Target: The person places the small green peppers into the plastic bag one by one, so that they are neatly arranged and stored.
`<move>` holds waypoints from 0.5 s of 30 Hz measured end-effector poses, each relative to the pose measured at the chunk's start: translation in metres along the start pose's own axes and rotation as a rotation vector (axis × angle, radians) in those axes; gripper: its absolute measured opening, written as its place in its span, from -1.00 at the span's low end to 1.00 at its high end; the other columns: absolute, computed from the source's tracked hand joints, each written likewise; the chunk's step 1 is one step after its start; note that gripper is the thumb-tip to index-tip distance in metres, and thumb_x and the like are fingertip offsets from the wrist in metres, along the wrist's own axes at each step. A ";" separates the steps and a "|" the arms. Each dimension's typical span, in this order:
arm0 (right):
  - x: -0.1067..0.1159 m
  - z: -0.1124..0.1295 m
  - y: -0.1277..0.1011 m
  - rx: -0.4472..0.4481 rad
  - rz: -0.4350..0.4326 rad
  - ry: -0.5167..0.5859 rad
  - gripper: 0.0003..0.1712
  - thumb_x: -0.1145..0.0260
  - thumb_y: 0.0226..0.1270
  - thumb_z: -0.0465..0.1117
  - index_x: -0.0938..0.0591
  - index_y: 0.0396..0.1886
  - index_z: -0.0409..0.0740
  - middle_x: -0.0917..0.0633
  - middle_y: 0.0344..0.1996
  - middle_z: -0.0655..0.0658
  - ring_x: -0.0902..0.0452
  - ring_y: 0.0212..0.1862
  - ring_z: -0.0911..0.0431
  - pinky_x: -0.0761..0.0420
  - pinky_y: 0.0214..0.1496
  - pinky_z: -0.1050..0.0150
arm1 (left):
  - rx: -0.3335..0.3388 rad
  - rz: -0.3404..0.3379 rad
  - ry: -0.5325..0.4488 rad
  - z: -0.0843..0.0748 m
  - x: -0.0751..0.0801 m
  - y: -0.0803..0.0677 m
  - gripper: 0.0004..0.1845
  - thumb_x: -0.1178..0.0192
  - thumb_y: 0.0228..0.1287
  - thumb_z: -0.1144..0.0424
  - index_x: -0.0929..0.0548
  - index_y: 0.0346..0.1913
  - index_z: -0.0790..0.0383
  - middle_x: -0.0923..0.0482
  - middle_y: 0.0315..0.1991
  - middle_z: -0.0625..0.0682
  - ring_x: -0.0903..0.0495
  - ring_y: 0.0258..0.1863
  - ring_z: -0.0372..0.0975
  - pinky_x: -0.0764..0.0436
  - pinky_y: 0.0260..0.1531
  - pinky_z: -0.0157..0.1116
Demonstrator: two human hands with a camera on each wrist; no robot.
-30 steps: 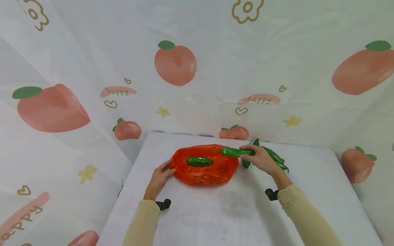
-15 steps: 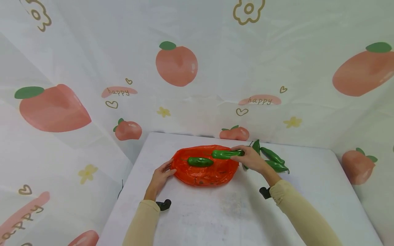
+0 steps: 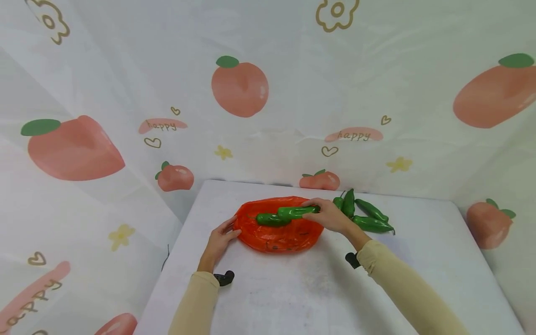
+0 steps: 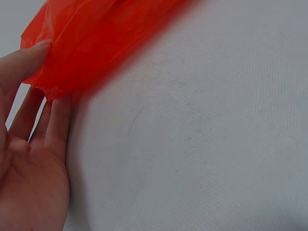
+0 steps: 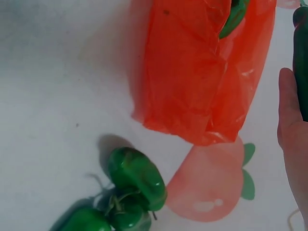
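A red plastic bag (image 3: 289, 237) lies spread open on the table. My left hand (image 3: 219, 239) holds its left edge; in the left wrist view the thumb is on top of the plastic (image 4: 91, 53) and the fingers are under it. A green chili pepper (image 3: 270, 220) rests in the bag. Over the bag, my right hand (image 3: 331, 216) grips a second green chili pepper (image 3: 291, 213) by its right end, its left end overlapping the lying one in the head view. At the right wrist view's edge, only part of this held pepper (image 5: 301, 57) shows.
To the right of the bag lie several more green peppers (image 3: 371, 224), some clustered near the table's back edge. A white cloth wall with a fruit print (image 3: 268, 153) rises behind the white table (image 3: 276, 298).
My right hand has carried its pepper leftward over the bag, from the right rim to above the lying pepper. More of the peppers on the right now show. My left hand has stayed put.
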State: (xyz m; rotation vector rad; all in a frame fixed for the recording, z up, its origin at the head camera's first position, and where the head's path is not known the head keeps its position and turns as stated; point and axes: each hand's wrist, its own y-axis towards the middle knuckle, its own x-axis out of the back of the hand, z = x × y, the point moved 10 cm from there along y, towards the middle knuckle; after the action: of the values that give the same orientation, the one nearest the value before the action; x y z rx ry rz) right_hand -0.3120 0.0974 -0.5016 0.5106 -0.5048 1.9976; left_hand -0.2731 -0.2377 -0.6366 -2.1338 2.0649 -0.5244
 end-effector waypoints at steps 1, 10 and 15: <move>-0.001 0.001 0.001 0.001 0.000 0.000 -0.58 -0.31 0.26 0.00 -0.58 0.10 0.03 -0.62 -0.06 -0.08 -0.49 -0.07 0.04 -0.61 -0.10 0.26 | 0.000 0.002 0.000 0.000 0.000 0.000 -0.38 -0.36 0.08 -0.03 -0.46 0.26 -0.29 -0.36 0.36 -0.10 -0.25 0.42 -0.13 -0.36 0.36 -0.08; -0.013 0.007 0.013 -0.012 0.020 -0.002 -0.60 -0.30 0.28 -0.03 -0.57 0.11 0.04 -0.61 -0.01 -0.07 -0.48 0.01 0.03 -0.64 -0.01 0.20 | -0.009 -0.002 0.002 0.000 0.000 0.001 -0.38 -0.36 0.08 -0.04 -0.46 0.26 -0.30 -0.36 0.36 -0.11 -0.26 0.42 -0.14 -0.40 0.34 -0.09; -0.019 0.012 0.020 0.004 0.027 -0.019 -0.60 -0.30 0.28 -0.04 -0.58 0.10 0.03 -0.61 0.02 -0.07 -0.48 0.03 0.03 -0.64 0.05 0.16 | -0.009 0.004 0.004 -0.001 0.000 0.000 -0.38 -0.36 0.08 -0.05 -0.45 0.26 -0.32 -0.35 0.37 -0.12 -0.26 0.42 -0.14 -0.40 0.33 -0.10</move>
State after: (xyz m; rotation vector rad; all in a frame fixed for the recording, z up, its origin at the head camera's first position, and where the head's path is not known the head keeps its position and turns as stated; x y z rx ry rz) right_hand -0.3195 0.0686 -0.5051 0.5284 -0.5216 2.0215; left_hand -0.2735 -0.2372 -0.6356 -2.1353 2.0768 -0.5196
